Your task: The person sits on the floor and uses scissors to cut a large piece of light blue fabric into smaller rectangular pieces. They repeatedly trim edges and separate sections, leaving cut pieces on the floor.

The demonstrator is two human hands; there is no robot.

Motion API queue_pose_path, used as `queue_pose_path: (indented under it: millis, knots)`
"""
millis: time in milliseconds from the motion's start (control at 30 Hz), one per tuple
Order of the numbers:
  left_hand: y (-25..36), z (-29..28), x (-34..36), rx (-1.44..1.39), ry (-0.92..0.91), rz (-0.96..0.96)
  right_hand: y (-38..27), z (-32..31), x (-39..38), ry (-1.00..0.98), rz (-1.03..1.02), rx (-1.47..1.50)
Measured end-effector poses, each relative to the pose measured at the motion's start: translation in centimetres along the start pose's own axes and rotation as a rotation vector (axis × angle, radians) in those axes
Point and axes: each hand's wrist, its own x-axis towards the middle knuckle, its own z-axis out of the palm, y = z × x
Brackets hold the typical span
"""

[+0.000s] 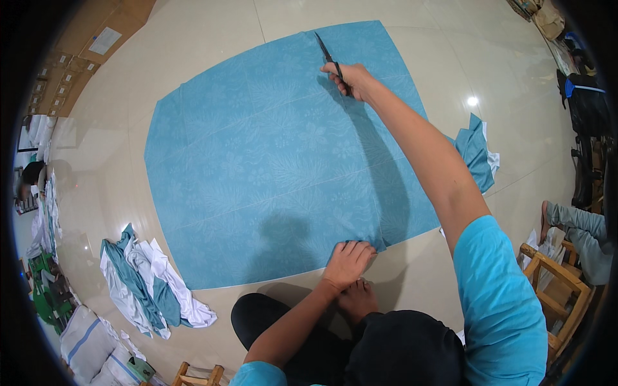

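A large sheet of teal fabric (270, 148) with a pale leaf pattern lies spread on the floor, with straight crease lines running across it. At its near edge, toward the right corner, my left hand (349, 261) has its fingers curled onto the cloth, which bunches slightly beside them. My right arm reaches across to the far edge. There my right hand (353, 78) grips black scissors (324, 49), their blades pointing away and to the left over the fabric's far border. The blades look nearly closed. My bare foot (358, 301) rests just behind my left hand.
Crumpled teal and white cloth (149, 283) lies left of the sheet, and another teal scrap (475, 153) to its right. Cardboard boxes (96, 38) stand far left. A wooden stool (560, 299) and another person's leg (576, 222) are at the right. White sacks (90, 341) sit lower left.
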Motion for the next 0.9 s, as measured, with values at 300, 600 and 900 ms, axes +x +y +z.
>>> queue_pose_path:
  millis: [300,600,900]
  knots:
    - [0.0,0.0,-0.1,-0.027,-0.016,-0.018,-0.9,0.4,0.6,-0.005,0.001,0.038]
    - [0.0,0.0,0.2,-0.041,0.026,-0.009,-0.8,0.6,1.3,0.000,-0.002,-0.019]
    - [0.1,-0.2,0.2,-0.031,0.015,-0.006,-0.4,0.5,2.4,0.003,0.008,-0.052]
